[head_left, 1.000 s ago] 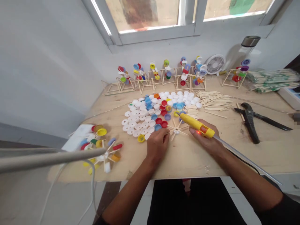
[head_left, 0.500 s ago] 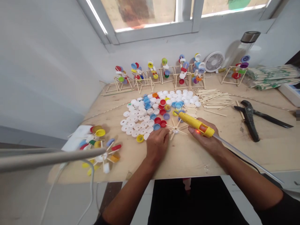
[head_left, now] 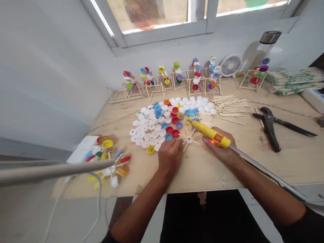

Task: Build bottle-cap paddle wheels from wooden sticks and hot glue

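My right hand (head_left: pixel 221 150) is wrapped round a yellow hot glue gun (head_left: pixel 211 134). A red light glows on its side and a long pale glue stick (head_left: pixel 263 168) runs out of its back. The gun's nozzle points away to the upper left, above the loose caps. A spoked wheel of wooden sticks (head_left: pixel 189 138) on a white cap lies flat on the table just left of the gun. My left hand (head_left: pixel 170 157) is closed at the wheel's left side, its fingertips pinching a stick there; the fingers partly hide that end.
Many bottle caps (head_left: pixel 146 127) spread beyond my left hand, with piled wooden sticks (head_left: pixel 230 105) to their right. Black cutters (head_left: pixel 269 126) lie at right. Finished cap wheels (head_left: pixel 110 168) sit at left behind a blurred pole (head_left: pixel 55 172). Stick frames, a fan (head_left: pixel 231 65) and a bottle (head_left: pixel 268 44) line the wall.
Both hands, the glue gun and the stick wheel stay in nearly the same place. The whole view has shifted very slightly.
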`<state>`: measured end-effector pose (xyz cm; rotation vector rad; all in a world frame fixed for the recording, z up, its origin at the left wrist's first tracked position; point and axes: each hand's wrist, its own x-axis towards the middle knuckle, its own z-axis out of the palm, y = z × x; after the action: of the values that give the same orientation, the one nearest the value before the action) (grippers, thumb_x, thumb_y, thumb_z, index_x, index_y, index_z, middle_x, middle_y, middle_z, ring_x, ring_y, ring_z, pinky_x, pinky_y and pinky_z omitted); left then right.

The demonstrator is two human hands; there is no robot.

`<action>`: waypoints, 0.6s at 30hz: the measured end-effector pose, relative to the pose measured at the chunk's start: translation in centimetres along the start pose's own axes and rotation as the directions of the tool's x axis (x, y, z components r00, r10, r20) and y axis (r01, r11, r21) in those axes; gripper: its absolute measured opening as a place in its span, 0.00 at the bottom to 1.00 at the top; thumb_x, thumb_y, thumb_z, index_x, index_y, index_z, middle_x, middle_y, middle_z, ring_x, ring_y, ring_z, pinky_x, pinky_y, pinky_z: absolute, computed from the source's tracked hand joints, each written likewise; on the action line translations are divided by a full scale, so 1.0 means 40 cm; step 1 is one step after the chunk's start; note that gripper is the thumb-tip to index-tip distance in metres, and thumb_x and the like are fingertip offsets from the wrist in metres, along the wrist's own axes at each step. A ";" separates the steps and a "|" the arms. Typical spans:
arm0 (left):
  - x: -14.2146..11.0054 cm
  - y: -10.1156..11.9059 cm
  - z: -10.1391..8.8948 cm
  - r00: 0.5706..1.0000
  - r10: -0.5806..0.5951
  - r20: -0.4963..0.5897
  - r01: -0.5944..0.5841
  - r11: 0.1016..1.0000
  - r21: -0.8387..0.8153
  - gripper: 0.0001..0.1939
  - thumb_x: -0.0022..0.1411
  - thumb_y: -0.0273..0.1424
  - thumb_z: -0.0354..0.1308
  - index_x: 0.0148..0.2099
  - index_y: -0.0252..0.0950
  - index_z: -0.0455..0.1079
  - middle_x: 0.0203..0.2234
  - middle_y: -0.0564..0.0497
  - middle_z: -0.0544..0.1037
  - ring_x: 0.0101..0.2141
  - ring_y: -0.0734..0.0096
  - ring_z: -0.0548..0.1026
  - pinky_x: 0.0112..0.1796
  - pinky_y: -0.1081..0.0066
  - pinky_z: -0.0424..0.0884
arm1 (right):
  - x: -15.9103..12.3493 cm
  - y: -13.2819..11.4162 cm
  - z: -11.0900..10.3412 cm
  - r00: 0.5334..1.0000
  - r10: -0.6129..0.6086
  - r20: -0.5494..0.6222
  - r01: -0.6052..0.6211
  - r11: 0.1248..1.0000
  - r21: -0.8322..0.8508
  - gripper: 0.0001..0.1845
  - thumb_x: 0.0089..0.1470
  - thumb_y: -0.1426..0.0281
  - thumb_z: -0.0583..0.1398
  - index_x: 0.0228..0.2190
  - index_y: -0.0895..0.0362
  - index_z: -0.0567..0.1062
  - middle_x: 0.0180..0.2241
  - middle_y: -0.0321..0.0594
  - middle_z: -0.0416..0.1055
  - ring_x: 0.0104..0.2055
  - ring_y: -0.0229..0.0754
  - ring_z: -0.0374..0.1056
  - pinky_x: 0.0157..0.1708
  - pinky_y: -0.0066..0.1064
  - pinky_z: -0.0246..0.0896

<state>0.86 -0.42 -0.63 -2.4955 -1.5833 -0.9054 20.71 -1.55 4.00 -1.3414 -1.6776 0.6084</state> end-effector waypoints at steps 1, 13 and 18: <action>0.000 0.001 0.000 1.000 0.006 0.002 -0.006 1.000 0.014 0.10 0.62 0.26 0.48 0.32 0.37 0.70 0.24 0.50 0.74 0.28 0.70 0.70 0.31 0.70 0.60 | 0.000 0.001 0.000 1.000 0.000 -0.002 0.000 1.000 0.004 0.10 0.52 0.62 0.58 0.26 0.55 0.68 0.25 0.34 0.67 0.27 0.36 0.63 0.27 0.28 0.58; 0.001 0.003 0.004 0.998 0.069 0.013 -0.070 0.990 0.124 0.12 0.64 0.27 0.47 0.31 0.37 0.70 0.21 0.50 0.71 0.26 0.69 0.67 0.29 0.69 0.57 | 0.001 0.003 0.001 1.000 -0.011 0.015 0.011 1.000 0.017 0.09 0.52 0.62 0.59 0.27 0.55 0.69 0.27 0.36 0.68 0.29 0.37 0.64 0.29 0.29 0.59; 0.003 0.007 0.001 0.997 0.082 0.008 -0.082 0.987 0.142 0.12 0.64 0.27 0.47 0.31 0.37 0.70 0.20 0.51 0.69 0.25 0.69 0.66 0.28 0.69 0.56 | 0.002 0.007 0.002 1.000 -0.015 0.007 0.015 1.000 0.001 0.10 0.53 0.61 0.58 0.28 0.55 0.69 0.26 0.35 0.67 0.28 0.36 0.64 0.28 0.29 0.58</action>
<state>1.16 -0.43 -0.53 -2.4443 -1.4773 -0.7518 20.76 -1.37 3.77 -1.3266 -1.6918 0.6060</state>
